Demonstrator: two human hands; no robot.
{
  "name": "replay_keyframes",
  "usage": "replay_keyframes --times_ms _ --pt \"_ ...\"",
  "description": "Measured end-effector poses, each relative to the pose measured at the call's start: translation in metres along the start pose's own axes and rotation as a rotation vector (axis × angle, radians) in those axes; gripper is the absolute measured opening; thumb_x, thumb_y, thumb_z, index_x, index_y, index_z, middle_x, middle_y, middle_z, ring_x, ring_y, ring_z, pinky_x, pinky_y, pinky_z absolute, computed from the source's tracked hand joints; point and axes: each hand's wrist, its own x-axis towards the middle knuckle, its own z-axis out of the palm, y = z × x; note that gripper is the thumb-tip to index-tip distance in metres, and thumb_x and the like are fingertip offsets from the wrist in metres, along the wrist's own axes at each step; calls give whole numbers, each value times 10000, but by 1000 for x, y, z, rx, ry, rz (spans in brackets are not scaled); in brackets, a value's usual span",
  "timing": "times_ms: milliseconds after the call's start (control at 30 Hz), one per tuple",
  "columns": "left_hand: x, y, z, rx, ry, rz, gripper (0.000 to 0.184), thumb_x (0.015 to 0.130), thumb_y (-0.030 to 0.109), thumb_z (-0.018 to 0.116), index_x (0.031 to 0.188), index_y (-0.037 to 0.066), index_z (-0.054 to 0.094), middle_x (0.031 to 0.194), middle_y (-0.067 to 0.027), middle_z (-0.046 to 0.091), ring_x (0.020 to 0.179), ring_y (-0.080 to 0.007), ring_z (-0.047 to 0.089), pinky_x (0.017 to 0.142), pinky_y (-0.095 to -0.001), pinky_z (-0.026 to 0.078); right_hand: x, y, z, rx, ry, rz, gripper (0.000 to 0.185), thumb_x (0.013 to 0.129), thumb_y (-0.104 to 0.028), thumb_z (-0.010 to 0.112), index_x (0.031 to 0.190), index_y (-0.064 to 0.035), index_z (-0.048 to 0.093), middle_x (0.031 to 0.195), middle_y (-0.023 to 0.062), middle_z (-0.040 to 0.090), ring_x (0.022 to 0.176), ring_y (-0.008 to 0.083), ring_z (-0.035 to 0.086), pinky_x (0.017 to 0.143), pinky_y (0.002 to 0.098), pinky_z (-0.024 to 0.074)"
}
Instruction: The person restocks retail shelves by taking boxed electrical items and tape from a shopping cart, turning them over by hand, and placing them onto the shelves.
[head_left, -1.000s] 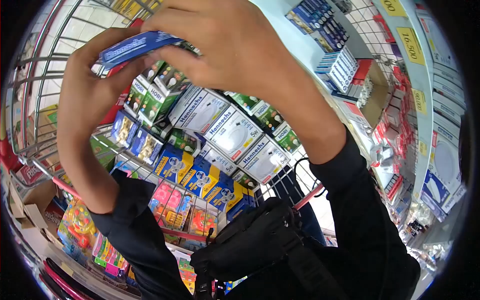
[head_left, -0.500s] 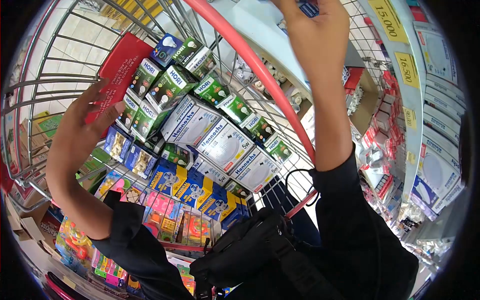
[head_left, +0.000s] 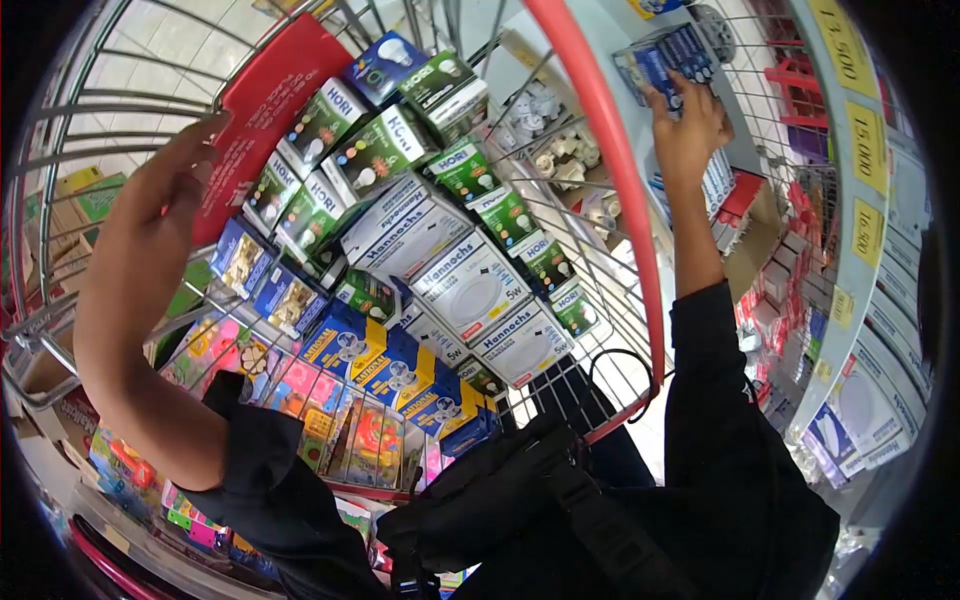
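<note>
My left hand is at the left side of the shopping cart, its bent fingers at the edge of the red flap; its exact hold is partly hidden. My right hand reaches past the red cart handle. Its outstretched, parted fingers touch small blue packages on a pale shelf. Inside the cart are stacked green HORI bulb boxes, white Hannochs 5W lamp boxes, blue-and-yellow National boxes and blue boxes with gold-coloured fittings pictured.
Colourful toy packs show below the cart's wire side. White fittings lie beyond the handle. An open cardboard box stands beside the shelf. At right, a shelf edge carries yellow price tags, with lamp boxes behind it.
My right hand has moved down in view and its fingers now touch the blue packages. My left fingers, spread over the red flap before, are now drawn in at its edge. The view has shifted.
</note>
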Motion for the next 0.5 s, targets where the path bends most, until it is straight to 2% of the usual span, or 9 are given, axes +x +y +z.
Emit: replay_keyframes --times_ms 67,200,400,500 --pt "-2 -15 0 33 27 6 355 1041 153 456 1366 94 587 1184 -191 675 1081 -256 643 962 -345 469 -2 0 9 -74 -1 27 373 875 -422 706 1197 -236 669 1202 18 666 1217 301 540 1031 642 295" --pt "-1 -16 -1 92 62 4 355 1045 161 440 1360 97 591 1161 -185 685 1057 -250 649 947 -338 472 -6 7 20 -28 -35 7 430 851 -445 721 1219 -236 644 1224 22 630 1232 303 530 1013 653 306" --pt "-2 -3 -1 24 9 -120 353 1045 205 470 1364 119 594 1137 -162 692 1018 -230 645 905 -325 482 -5 13 27 -77 18 -34 424 847 -436 725 1202 -231 619 1229 32 615 1217 283 543 1006 632 321" --pt "-2 -11 2 69 72 -66 353 1033 221 487 1346 115 611 1112 -157 698 1004 -221 649 887 -320 486 -3 11 25 -16 -18 -15 428 845 -446 725 1193 -215 628 1219 27 622 1212 279 547 998 656 313"
